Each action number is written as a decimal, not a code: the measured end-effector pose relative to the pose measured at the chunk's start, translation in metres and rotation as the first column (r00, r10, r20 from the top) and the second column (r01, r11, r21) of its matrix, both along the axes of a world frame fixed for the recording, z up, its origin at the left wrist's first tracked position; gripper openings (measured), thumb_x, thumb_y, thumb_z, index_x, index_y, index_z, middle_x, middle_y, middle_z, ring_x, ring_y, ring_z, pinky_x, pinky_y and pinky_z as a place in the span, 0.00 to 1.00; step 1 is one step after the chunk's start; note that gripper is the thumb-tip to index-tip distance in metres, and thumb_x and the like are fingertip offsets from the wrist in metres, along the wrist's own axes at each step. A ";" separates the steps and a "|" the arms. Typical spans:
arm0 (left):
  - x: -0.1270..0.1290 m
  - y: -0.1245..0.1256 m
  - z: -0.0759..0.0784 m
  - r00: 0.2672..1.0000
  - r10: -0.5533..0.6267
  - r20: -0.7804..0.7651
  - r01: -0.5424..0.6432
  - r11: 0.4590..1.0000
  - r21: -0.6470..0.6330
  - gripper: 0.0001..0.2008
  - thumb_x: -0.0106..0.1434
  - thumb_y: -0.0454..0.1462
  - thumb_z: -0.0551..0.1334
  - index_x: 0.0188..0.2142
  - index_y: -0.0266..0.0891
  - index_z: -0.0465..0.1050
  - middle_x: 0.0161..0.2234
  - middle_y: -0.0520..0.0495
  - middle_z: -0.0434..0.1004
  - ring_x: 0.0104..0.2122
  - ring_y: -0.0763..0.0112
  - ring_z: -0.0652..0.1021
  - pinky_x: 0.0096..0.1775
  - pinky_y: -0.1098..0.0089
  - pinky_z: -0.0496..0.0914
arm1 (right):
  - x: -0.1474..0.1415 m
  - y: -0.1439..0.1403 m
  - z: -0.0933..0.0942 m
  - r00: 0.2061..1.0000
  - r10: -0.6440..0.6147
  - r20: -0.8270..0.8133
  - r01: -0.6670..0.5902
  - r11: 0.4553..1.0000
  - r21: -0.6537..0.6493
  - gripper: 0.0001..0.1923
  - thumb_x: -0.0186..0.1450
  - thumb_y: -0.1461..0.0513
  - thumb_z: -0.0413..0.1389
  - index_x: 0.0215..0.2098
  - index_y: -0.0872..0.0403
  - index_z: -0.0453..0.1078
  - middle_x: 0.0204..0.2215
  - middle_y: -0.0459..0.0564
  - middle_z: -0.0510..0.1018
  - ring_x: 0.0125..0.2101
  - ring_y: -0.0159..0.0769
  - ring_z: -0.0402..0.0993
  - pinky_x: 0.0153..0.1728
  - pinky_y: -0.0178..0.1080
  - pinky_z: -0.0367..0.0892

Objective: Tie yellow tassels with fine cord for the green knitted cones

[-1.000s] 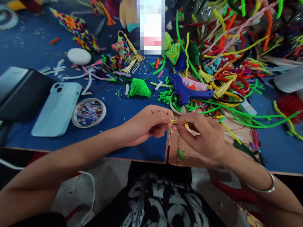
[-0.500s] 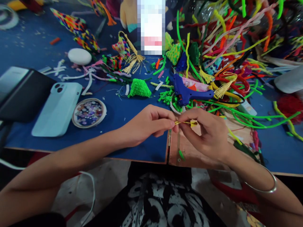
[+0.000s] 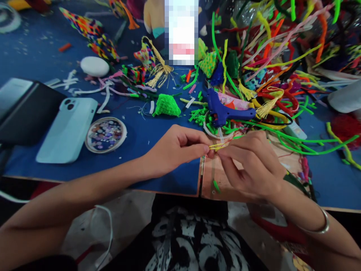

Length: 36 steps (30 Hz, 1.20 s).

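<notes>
Head view: above counter [image 3: 175, 182], near front edge, your left hand [image 3: 182, 149] pinches yellow strands [image 3: 216, 147]; grip of right hand [image 3: 251, 162] grasps them just beside, likely for taut span; glue gun [image 3: 227, 110] lies beyond, apparently within reach.

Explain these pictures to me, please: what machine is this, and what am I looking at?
There's no machine here: these are a person's bare hands, seen by one camera worn on the head, looking forward and down. Every picture comes from that camera. The left hand and right hand meet over the work table, their fingers pinching thin yellow strands. Just beyond lies a blue glue gun. To the left are a pale blue phone and a round dish of small bits; to the right, a tangle of colourful strips.
</notes>
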<state>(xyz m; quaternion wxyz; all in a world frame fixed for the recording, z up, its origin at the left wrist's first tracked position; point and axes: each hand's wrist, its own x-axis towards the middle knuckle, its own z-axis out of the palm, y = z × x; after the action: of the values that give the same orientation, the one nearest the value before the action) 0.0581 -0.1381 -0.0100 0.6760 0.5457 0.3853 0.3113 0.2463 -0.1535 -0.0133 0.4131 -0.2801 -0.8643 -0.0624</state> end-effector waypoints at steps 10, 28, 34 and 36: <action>0.001 0.000 0.004 0.999 -0.023 -0.028 0.025 0.997 0.070 0.08 0.54 0.32 0.59 0.21 0.36 0.73 0.16 0.57 0.65 0.17 0.83 0.61 0.20 0.78 0.54 | 0.002 0.003 -0.001 0.997 0.051 0.050 -0.049 0.998 -0.040 0.10 0.58 0.70 0.59 0.39 0.57 0.68 0.29 0.52 0.77 0.30 0.37 0.71 0.29 0.41 0.69; 0.001 -0.001 0.001 1.000 0.015 -0.001 -0.015 1.000 0.023 0.07 0.55 0.33 0.59 0.23 0.36 0.74 0.17 0.56 0.66 0.17 0.84 0.60 0.20 0.78 0.54 | -0.003 0.001 0.004 1.000 0.006 0.002 -0.006 0.994 -0.112 0.08 0.59 0.69 0.59 0.37 0.53 0.69 0.30 0.50 0.78 0.30 0.35 0.73 0.29 0.40 0.70; -0.001 -0.003 0.002 0.984 0.131 -0.121 -0.106 0.975 0.196 0.06 0.56 0.35 0.61 0.26 0.38 0.76 0.22 0.52 0.75 0.21 0.80 0.70 0.23 0.78 0.63 | -0.005 0.001 0.010 0.998 -0.016 -0.057 0.000 0.961 -0.277 0.05 0.61 0.68 0.56 0.33 0.51 0.70 0.28 0.48 0.78 0.28 0.32 0.74 0.28 0.36 0.70; -0.001 -0.004 0.005 0.975 0.161 -0.153 -0.117 0.957 0.265 0.05 0.56 0.35 0.62 0.26 0.38 0.76 0.23 0.53 0.76 0.23 0.79 0.72 0.25 0.78 0.65 | -0.005 0.001 0.010 0.997 -0.028 -0.071 0.003 0.947 -0.322 0.04 0.61 0.68 0.56 0.32 0.52 0.70 0.28 0.48 0.78 0.28 0.32 0.74 0.27 0.36 0.69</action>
<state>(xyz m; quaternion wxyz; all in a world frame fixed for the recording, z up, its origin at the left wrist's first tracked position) 0.0576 -0.1423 -0.0046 0.5407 0.6243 0.4368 0.3566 0.2409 -0.1529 -0.0028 0.3934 -0.3528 -0.8445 0.0868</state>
